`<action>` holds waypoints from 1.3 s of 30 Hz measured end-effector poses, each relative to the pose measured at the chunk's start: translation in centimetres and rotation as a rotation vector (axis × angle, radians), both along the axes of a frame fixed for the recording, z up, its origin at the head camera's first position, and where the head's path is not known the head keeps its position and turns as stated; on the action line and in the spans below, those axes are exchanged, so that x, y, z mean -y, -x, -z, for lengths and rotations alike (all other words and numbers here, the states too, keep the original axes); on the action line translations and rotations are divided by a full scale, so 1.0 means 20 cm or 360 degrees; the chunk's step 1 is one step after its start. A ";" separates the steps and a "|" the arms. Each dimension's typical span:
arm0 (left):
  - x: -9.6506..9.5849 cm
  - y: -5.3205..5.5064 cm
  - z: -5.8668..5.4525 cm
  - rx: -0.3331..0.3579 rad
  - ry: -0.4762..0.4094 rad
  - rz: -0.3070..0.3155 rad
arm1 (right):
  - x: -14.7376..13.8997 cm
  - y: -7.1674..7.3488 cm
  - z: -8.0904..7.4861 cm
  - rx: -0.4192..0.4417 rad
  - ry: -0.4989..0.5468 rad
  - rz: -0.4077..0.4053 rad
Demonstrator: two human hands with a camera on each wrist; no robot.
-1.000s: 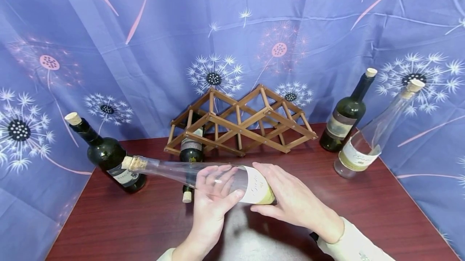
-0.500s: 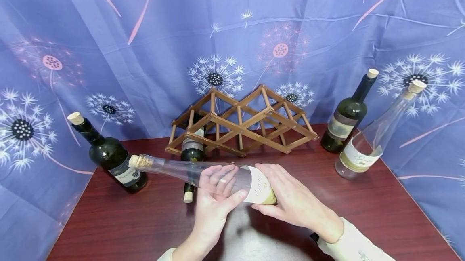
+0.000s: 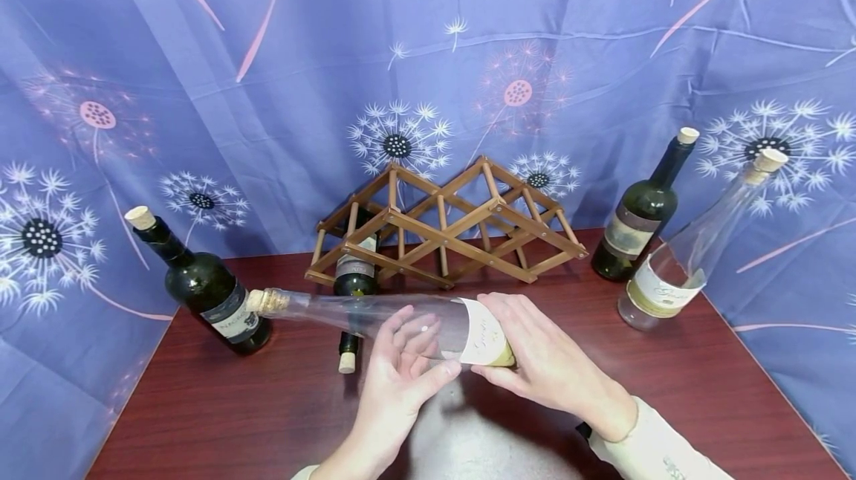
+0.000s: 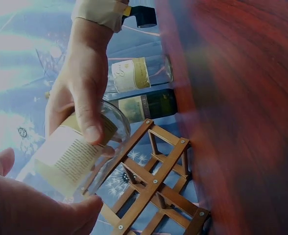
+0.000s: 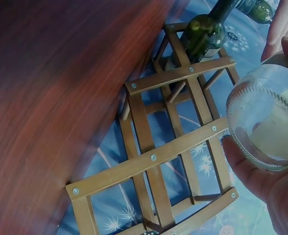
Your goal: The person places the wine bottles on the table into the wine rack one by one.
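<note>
A clear glass wine bottle (image 3: 321, 309) with a cork and a white-and-yellow label is held on its side above the table, neck to the left. My right hand (image 3: 545, 354) grips its base end, thumb below and fingers over the top; the right wrist view shows the ridged bottle bottom (image 5: 266, 122) close up. Through the glass the fingers of my left hand (image 3: 394, 383) show, loosely bent behind the bottle's body, thumb near its lower edge. Whether the left palm touches the glass I cannot tell. Behind stands a wooden lattice wine rack (image 3: 444, 231) with a dark bottle (image 3: 354, 283) in its left part.
A dark corked bottle (image 3: 214, 294) stands at the left of the reddish table (image 3: 221, 406). On the right stand another dark bottle (image 3: 631, 224) and a second clear bottle (image 3: 665, 283). A blue dandelion-print cloth (image 3: 301, 93) hangs behind and at the sides.
The clear bottle has shifted slightly to the right and turned nearer to level. Both hands moved a little with it, and my left hand's fingers opened out slightly.
</note>
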State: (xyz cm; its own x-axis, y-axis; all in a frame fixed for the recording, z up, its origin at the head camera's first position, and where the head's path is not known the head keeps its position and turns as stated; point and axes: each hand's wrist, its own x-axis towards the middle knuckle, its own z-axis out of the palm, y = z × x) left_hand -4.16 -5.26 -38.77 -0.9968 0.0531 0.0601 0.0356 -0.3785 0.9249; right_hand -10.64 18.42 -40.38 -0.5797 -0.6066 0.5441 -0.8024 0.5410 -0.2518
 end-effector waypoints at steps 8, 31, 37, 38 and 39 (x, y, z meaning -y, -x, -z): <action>0.04 -0.04 -0.01 0.0058 0.0137 0.0102 | -0.03 0.03 -0.01 -0.0094 0.0042 -0.0005; 0.24 -0.09 -0.15 -0.0757 0.1189 -0.0291 | -0.08 0.07 -0.03 -0.0183 -0.0047 0.0045; 0.31 -0.05 -0.21 -0.1263 0.1440 -0.0647 | -0.09 0.08 -0.04 -0.0175 -0.0100 0.0077; 0.32 -0.04 -0.21 -0.1305 0.1454 -0.0662 | -0.10 0.08 -0.04 -0.0182 -0.0105 0.0076; 0.32 -0.04 -0.22 -0.1349 0.1478 -0.0678 | -0.10 0.08 -0.04 -0.0191 -0.0112 0.0076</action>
State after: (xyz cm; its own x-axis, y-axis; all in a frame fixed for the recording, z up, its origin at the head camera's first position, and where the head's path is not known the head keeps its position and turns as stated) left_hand -3.43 -11.75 -34.40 -0.6179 0.1069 0.7790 0.6836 0.5626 0.4650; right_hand -12.22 20.37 -39.59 -0.5422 -0.6191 0.5680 -0.7974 0.5922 -0.1157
